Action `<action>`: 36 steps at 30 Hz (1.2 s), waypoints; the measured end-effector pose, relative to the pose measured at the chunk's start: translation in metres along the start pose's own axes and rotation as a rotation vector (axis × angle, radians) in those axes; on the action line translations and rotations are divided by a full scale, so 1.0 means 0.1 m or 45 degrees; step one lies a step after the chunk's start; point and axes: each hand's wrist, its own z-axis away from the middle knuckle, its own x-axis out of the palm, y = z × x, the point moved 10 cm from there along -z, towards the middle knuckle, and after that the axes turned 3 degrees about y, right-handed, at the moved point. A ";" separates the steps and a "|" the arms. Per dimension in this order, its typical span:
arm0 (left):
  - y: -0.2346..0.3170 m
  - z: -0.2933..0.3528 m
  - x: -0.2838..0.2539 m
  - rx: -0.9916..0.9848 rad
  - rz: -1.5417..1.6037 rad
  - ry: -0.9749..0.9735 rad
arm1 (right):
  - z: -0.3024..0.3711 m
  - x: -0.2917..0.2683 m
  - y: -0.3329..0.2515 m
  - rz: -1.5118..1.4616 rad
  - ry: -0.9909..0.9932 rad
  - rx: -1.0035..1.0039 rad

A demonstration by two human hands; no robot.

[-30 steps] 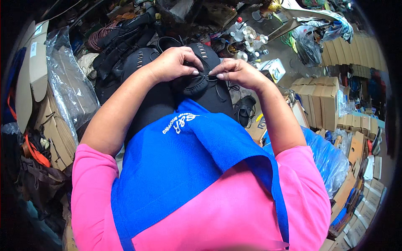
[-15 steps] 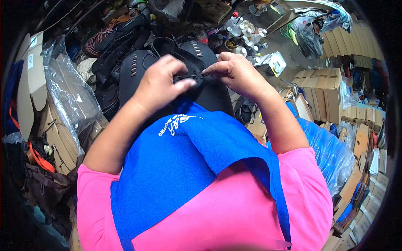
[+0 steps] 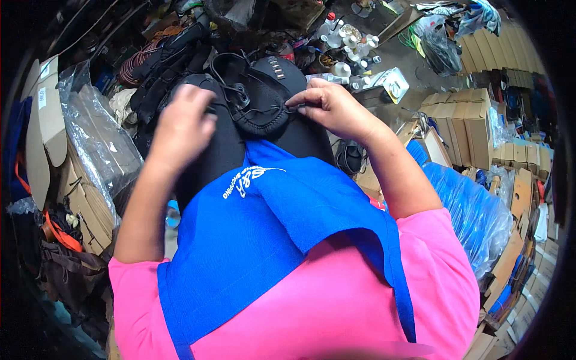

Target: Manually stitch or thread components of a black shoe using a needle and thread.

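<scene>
The right hand (image 3: 335, 110) pinches the black shoe (image 3: 259, 121) at its right edge, while the left hand (image 3: 183, 125), grip loosely parted, has moved left of the shoe.

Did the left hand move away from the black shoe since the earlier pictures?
Yes. The left hand has moved left, off the black shoe, and is farther from the bottles.

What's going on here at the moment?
A person in a blue apron has a black shoe on their dark-clad legs. The right hand has its fingertips at the shoe's edge; anything pinched there is too small to tell. The left hand, blurred, is off the shoe, to its left; whether it holds anything isn't clear.
</scene>
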 end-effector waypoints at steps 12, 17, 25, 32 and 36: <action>-1.27 -0.02 -2.07 -0.128 -0.275 0.836 | 0.32 0.18 -0.28 0.555 0.263 -0.061; 0.23 0.00 -0.34 0.242 0.279 0.226 | 0.34 0.17 -0.23 0.559 0.270 -0.069; 0.35 -0.11 0.16 0.203 0.454 0.247 | 0.19 0.14 0.20 -0.121 0.067 0.129; 0.32 -0.22 0.44 0.213 0.496 0.058 | -0.07 0.12 0.29 -0.261 -0.186 0.048; 0.30 -0.24 0.46 0.206 0.476 0.038 | -0.11 0.12 0.27 -0.249 -0.238 0.022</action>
